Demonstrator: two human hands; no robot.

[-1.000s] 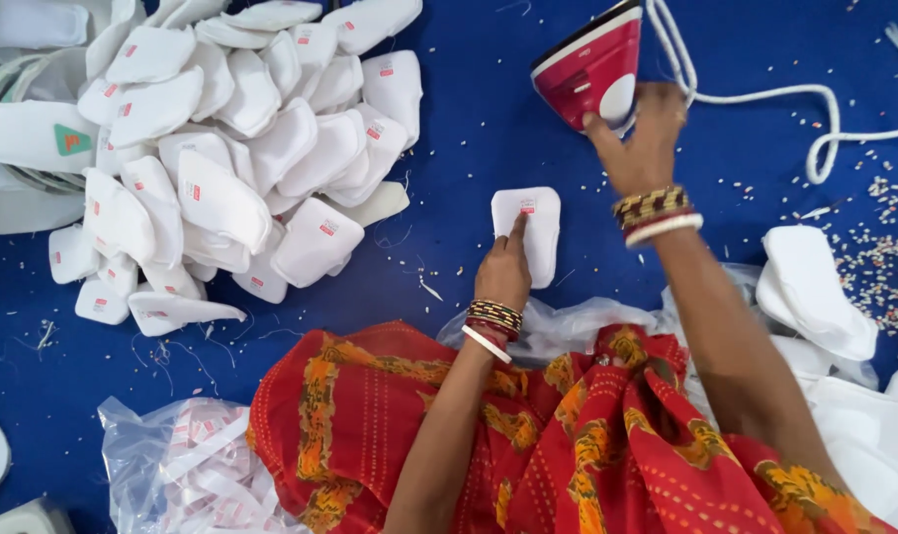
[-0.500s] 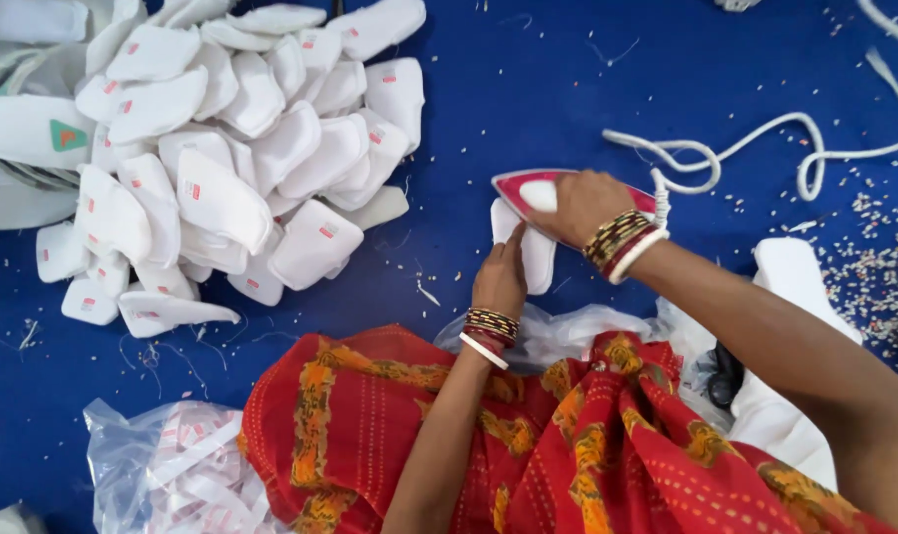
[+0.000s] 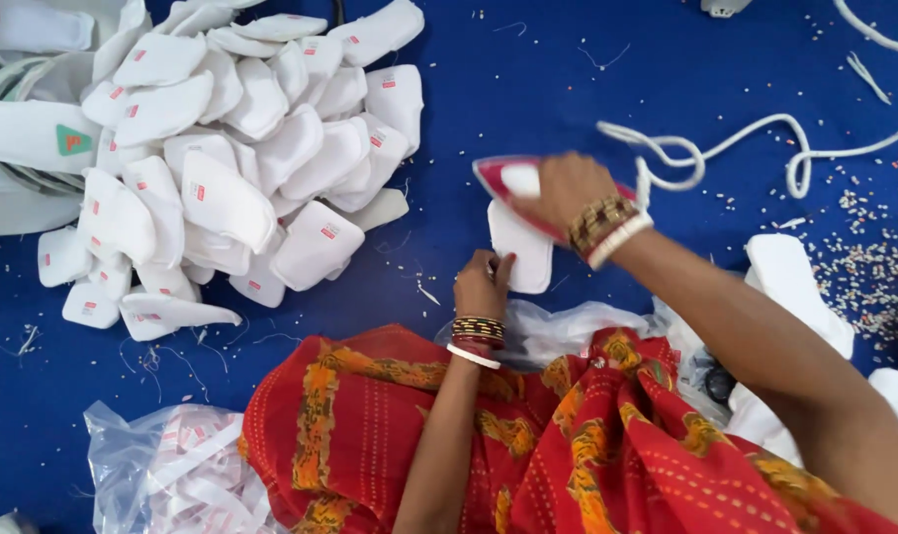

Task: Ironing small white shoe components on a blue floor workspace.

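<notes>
my right hand wrapped round red iron, pressing white fabric piece | my left hand pinching its lower edge | blue cloth beneath

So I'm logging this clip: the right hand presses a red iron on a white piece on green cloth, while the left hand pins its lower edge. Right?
Not quite: the cloth is blue, not green, as the head view shows. The right hand presses the red iron on the white piece; the left hand pins its edge.

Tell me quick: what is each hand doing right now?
Left hand: fingers pinning the lower edge of the white fabric piece flat.
Right hand: closed on the red clothes iron, pressing that piece.
</notes>
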